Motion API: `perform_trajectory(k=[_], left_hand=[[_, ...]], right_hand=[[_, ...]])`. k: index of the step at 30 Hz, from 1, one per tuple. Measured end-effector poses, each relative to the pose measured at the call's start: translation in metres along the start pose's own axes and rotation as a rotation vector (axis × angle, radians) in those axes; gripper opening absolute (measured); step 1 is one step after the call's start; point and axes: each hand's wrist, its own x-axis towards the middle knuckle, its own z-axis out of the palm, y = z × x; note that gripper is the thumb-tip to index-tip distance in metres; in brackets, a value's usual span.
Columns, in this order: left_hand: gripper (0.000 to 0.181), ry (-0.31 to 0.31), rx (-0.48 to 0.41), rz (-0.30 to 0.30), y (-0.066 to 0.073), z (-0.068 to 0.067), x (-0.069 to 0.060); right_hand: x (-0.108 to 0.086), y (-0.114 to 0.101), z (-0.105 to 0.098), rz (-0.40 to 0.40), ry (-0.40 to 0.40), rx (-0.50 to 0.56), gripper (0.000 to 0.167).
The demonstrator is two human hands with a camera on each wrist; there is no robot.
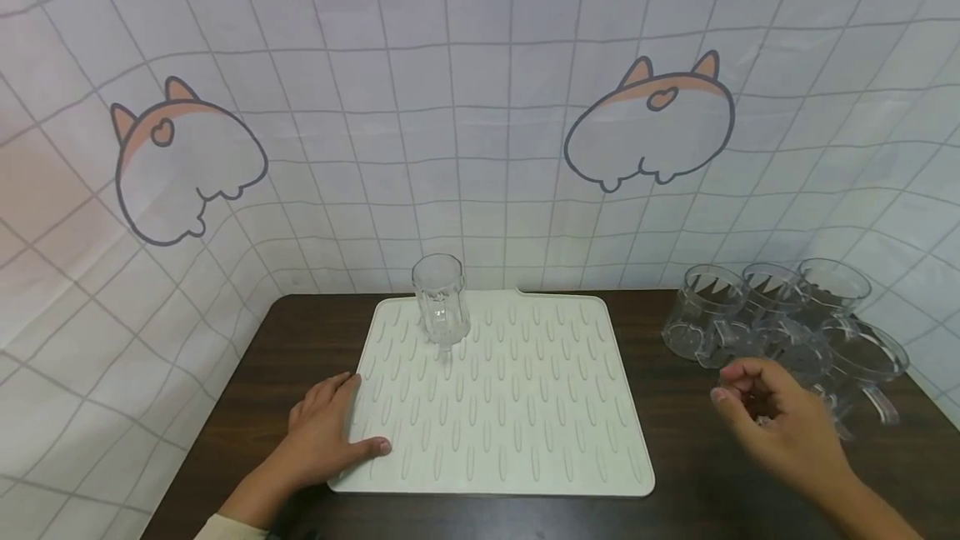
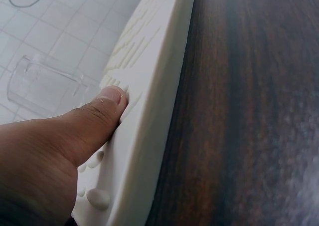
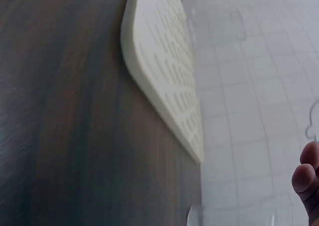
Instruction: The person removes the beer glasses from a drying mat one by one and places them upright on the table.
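Observation:
My left hand (image 1: 321, 432) rests at the near left corner of a cream ridged drying mat (image 1: 517, 394). Its thumb (image 2: 102, 111) lies on top of the mat, and the other fingers lie along the left edge. A clear glass mug (image 1: 441, 302) stands on the mat's far left part, its handle toward me. On the right, my right hand (image 1: 787, 432) hovers with loosely curled fingers just in front of several clear mugs (image 1: 705, 315), partly covering them. Nothing shows in its grasp; the right wrist view catches only its fingertips (image 3: 305, 178).
The dark wooden table (image 1: 690, 473) holds the mat and the clustered mugs, which stand close together at the right. A white grid-patterned cloth (image 1: 480, 148) with corgi drawings hangs behind the table and along both sides.

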Motion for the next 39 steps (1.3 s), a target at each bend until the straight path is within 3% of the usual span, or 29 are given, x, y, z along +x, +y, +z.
perform_trajectory(k=[6,16,21,29,39], left_hand=[[0.119,0.002,0.002,0.0,0.0,0.0,0.002],[0.12,-0.012,0.015,0.008,-0.001,0.0,0.003],[0.123,-0.07,0.001,0.055,-0.006,-0.006,0.0],[0.143,-0.215,-0.058,0.113,-0.02,-0.017,-0.006],[0.15,-0.238,-0.072,0.121,-0.02,-0.02,-0.009]], right_hand=[[0.022,-0.008,0.024,0.01,-0.084,0.001,0.032],[0.057,-0.019,0.065,0.021,-0.195,0.096,0.027],[0.068,-0.024,0.084,0.039,-0.237,0.119,0.024],[0.084,-0.035,0.111,0.092,-0.313,0.125,0.025],[0.095,-0.045,0.143,0.115,-0.358,0.165,0.026]])
